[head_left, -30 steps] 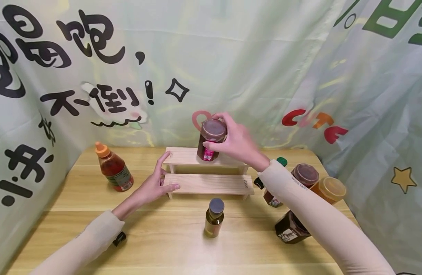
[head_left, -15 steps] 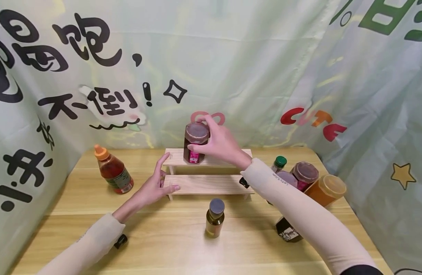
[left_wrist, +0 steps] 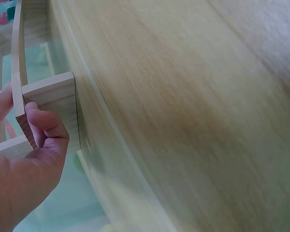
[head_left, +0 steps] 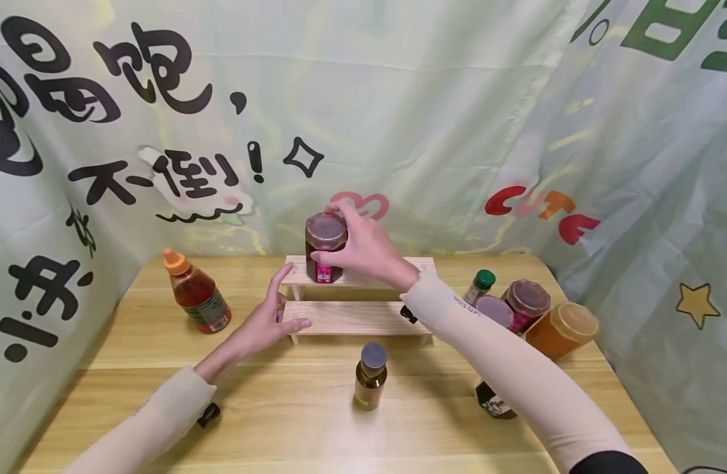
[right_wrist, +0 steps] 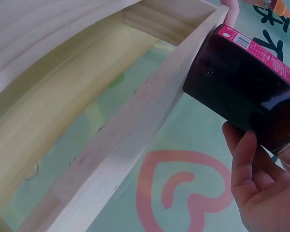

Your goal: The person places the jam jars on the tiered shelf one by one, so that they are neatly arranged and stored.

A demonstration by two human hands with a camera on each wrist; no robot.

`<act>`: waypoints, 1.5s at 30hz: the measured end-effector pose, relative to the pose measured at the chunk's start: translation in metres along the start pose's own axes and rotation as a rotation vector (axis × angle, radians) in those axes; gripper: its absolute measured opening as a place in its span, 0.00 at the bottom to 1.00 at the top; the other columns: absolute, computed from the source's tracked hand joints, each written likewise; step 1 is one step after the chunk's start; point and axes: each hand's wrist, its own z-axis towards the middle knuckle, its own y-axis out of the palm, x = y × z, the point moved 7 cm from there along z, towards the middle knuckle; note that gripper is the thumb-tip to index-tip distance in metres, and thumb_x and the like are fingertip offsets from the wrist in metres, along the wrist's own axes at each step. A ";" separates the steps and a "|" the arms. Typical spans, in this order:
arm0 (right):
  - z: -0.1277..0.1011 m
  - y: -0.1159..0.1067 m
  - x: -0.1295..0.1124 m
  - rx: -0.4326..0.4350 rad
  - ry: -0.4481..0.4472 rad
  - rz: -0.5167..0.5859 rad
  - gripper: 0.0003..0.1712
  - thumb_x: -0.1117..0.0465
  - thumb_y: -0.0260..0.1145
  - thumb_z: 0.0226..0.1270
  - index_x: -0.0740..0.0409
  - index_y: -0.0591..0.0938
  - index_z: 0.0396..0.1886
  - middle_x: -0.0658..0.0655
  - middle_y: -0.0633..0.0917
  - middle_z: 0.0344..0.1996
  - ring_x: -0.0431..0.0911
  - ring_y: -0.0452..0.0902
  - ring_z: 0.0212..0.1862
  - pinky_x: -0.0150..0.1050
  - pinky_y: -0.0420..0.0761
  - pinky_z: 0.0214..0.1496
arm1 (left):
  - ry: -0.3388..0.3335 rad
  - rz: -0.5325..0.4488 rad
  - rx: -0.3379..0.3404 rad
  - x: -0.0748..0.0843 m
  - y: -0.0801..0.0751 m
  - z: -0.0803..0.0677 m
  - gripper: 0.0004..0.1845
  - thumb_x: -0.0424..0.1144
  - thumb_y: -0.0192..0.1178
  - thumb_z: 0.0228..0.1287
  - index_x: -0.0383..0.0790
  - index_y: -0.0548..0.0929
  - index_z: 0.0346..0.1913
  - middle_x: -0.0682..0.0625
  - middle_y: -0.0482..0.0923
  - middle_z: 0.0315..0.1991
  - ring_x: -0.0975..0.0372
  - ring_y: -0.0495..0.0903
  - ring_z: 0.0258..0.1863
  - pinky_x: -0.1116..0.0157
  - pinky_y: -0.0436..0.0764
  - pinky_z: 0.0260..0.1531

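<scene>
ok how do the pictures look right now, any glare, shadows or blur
Head: pale glare on the tabletop near the bottom edge, soft shadow beside the right sleeve. Left wrist: dimmer, wood grain soft, the wooden shelf looking bowed. Right wrist: highlights on the pink-labelled jar, its dark side nearly black.

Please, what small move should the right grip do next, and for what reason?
I would suggest that the right grip slowly loosen and release the jar. The jar is upright near the left end of the upper shelf, its base seems to meet the wood, and the left grip holds the left side of the stand.
</scene>
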 end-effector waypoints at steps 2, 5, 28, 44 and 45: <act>0.000 0.001 0.000 -0.001 0.000 -0.002 0.47 0.44 0.85 0.59 0.48 0.73 0.73 0.50 0.88 0.54 0.43 0.85 0.51 0.43 0.84 0.53 | 0.002 -0.002 0.001 0.000 0.000 0.000 0.65 0.35 0.80 0.67 0.60 0.40 0.90 0.41 0.72 0.38 0.58 0.68 0.25 0.66 0.70 0.21; 0.001 0.001 -0.002 -0.006 -0.011 -0.009 0.47 0.45 0.85 0.59 0.48 0.73 0.74 0.50 0.88 0.54 0.43 0.86 0.52 0.43 0.84 0.53 | 0.002 0.006 0.001 0.001 0.000 0.000 0.64 0.35 0.80 0.67 0.60 0.41 0.90 0.41 0.71 0.36 0.59 0.68 0.25 0.66 0.69 0.21; -0.009 -0.004 -0.004 -0.150 0.114 0.192 0.59 0.51 0.85 0.63 0.54 0.58 0.84 0.58 0.81 0.65 0.53 0.76 0.68 0.54 0.78 0.69 | -0.030 0.026 -0.008 -0.003 0.001 0.002 0.64 0.39 0.79 0.68 0.68 0.40 0.89 0.43 0.72 0.36 0.60 0.67 0.25 0.67 0.69 0.22; -0.044 -0.037 0.006 -0.068 0.192 0.261 0.61 0.49 0.86 0.62 0.47 0.58 0.86 0.58 0.70 0.77 0.58 0.73 0.73 0.55 0.80 0.67 | -0.024 0.033 -0.014 -0.002 0.002 0.001 0.64 0.39 0.79 0.69 0.66 0.39 0.89 0.42 0.72 0.38 0.58 0.68 0.27 0.66 0.70 0.23; -0.046 -0.038 0.007 -0.069 0.196 0.261 0.61 0.49 0.86 0.62 0.48 0.58 0.86 0.58 0.70 0.77 0.59 0.73 0.73 0.55 0.80 0.67 | -0.021 0.032 -0.014 -0.002 0.002 0.000 0.64 0.39 0.79 0.69 0.65 0.39 0.89 0.42 0.72 0.38 0.58 0.68 0.27 0.66 0.70 0.23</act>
